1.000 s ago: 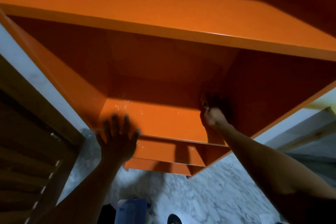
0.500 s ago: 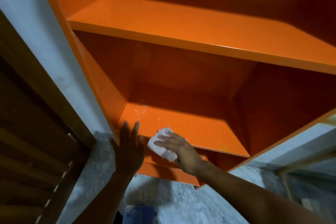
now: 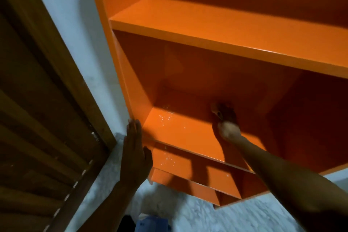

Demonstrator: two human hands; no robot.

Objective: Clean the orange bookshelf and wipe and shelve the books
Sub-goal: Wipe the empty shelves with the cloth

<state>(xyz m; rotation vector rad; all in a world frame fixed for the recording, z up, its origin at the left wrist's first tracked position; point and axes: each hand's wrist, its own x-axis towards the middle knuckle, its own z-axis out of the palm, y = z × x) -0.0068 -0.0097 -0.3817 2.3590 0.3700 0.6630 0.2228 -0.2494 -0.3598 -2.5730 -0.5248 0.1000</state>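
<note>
Orange bookshelf (image 3: 226,30) seen from above, filling the frame from 12 to 4 o'clock. Left hand (image 3: 134,154), at 7 o'clock, rests flat with straight fingers against the front edge of the left side panel. Right hand (image 3: 226,124), near centre, reaches deep into a compartment; blurred and shadowed, grip unclear. Water droplets (image 3: 165,117) speckle the shelf at its left. Wooden door (image 3: 37,118) at 9 o'clock; marble floor (image 3: 216,216) at 6 o'clock.
</note>
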